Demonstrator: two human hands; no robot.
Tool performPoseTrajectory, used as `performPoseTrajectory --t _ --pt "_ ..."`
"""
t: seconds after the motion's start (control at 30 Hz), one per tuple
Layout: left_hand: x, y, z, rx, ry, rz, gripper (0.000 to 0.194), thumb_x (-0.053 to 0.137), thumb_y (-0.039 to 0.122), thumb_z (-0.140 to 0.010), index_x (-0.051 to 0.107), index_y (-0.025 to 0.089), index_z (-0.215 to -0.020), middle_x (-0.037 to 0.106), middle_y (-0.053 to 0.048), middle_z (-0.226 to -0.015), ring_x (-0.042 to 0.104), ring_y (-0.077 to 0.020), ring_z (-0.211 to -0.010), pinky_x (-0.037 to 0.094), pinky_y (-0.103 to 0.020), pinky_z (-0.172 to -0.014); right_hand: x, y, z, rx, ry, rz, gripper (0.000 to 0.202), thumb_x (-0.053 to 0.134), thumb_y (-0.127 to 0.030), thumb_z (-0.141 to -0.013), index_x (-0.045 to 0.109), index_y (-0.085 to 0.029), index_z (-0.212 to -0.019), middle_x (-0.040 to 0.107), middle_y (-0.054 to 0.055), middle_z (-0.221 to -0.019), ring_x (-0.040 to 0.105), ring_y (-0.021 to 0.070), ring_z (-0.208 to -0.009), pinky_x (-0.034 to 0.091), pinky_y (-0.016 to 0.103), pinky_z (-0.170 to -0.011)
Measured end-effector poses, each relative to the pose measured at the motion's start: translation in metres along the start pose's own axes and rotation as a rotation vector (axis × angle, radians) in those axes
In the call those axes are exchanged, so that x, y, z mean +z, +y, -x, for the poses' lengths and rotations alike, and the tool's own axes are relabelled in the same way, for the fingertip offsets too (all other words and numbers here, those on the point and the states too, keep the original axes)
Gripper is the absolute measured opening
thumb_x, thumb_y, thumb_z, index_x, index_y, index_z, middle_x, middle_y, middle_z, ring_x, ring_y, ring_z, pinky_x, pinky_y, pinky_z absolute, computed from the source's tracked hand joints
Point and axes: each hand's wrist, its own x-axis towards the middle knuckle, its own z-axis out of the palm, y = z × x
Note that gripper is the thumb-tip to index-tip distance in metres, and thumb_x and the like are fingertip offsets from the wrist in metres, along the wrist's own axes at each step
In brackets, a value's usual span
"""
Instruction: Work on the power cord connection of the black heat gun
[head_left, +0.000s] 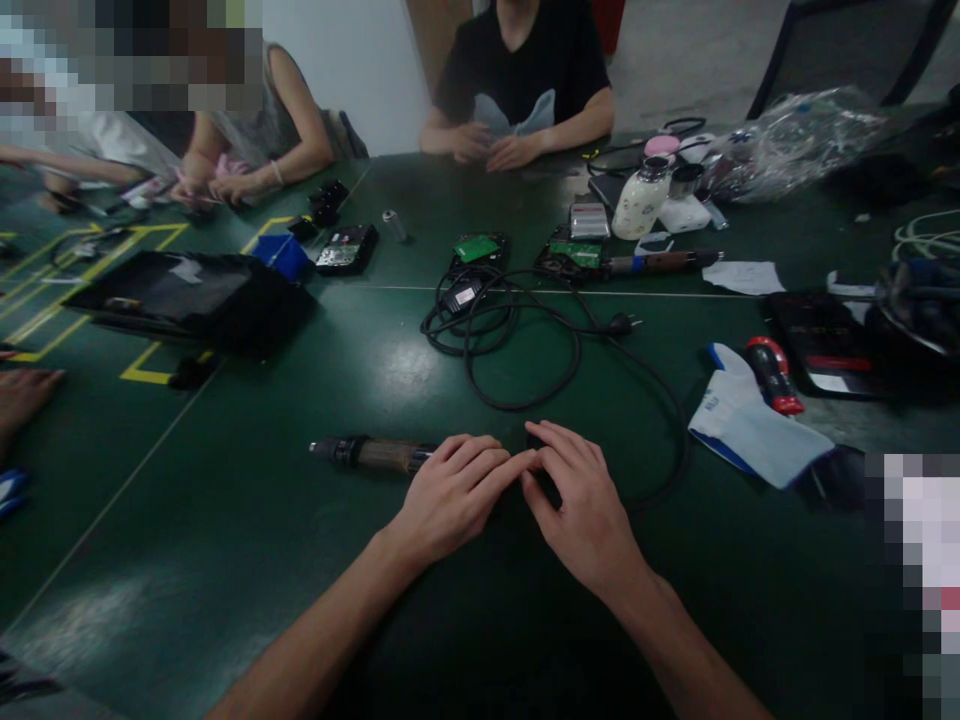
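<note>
An electric screwdriver (379, 454) lies on the green tabletop in front of me, its bit end pointing left. My left hand (459, 492) lies over the body with the fingers curled down onto it. Around the dark rear end of the tool curve the fingers of my right hand (576, 492), thumb underneath. The left index fingertip meets the right fingers. Both palms hide much of the grip and the exact contact. A black cord (679, 440) runs from behind my right hand to a loose coil with a two-pin plug (621, 324).
Behind the coil lie two opened hard drives with green boards (480, 248) and a second electric screwdriver (664, 262). To the right are a white-blue glove (757, 425), a red-black screwdriver handle (774, 375) and a bottle (641, 200). A black tray (165, 300) stands left. People sit opposite.
</note>
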Motion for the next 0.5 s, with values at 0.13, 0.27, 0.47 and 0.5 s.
performPoseTrajectory --t 0.13,0.27,0.47,0.5 --pt "0.0016 -0.001 0.001 -0.026 0.035 -0.01 0.045 0.055 0.021 -0.105 0.05 0.022 -0.15 0.072 -0.007 -0.118 0.067 -0.0218 -0.112 0.051 -0.039 -0.096 0.0005 0.0002 -0.0002 -0.004 0.01 -0.006 0.01 0.057 -0.017 -0.101 0.065 -0.023 -0.103 0.064 0.009 -0.144 0.053 0.0309 -0.141 0.044 0.057 -0.114" --pt "0.0013 -0.001 0.001 0.009 0.015 0.005 0.046 0.053 0.02 -0.105 0.049 0.024 -0.151 0.071 -0.007 -0.124 0.065 -0.0222 -0.117 0.05 -0.04 -0.099 -0.0006 -0.0001 -0.0006 -0.004 0.002 -0.006 0.011 0.057 -0.018 -0.101 0.065 -0.023 -0.106 0.064 0.01 -0.145 0.053 0.0308 -0.141 0.045 0.057 -0.114" --pt "0.0004 0.0002 -0.0002 -0.02 0.046 0.008 0.047 0.056 0.02 -0.105 0.049 0.02 -0.151 0.072 -0.007 -0.121 0.064 -0.0221 -0.114 0.049 -0.039 -0.097 -0.002 -0.0004 -0.0007 0.005 -0.011 -0.001 0.008 0.058 -0.018 -0.101 0.064 -0.023 -0.102 0.064 0.008 -0.145 0.052 0.0299 -0.142 0.043 0.056 -0.115" --pt "0.0002 0.0002 -0.0001 -0.003 0.037 0.013 0.047 0.056 0.02 -0.105 0.049 0.021 -0.151 0.071 -0.007 -0.123 0.064 -0.0226 -0.116 0.049 -0.039 -0.098 -0.002 -0.0004 -0.0007 0.003 -0.012 -0.001 0.009 0.058 -0.017 -0.101 0.064 -0.023 -0.104 0.064 0.009 -0.145 0.052 0.03 -0.142 0.044 0.056 -0.115"
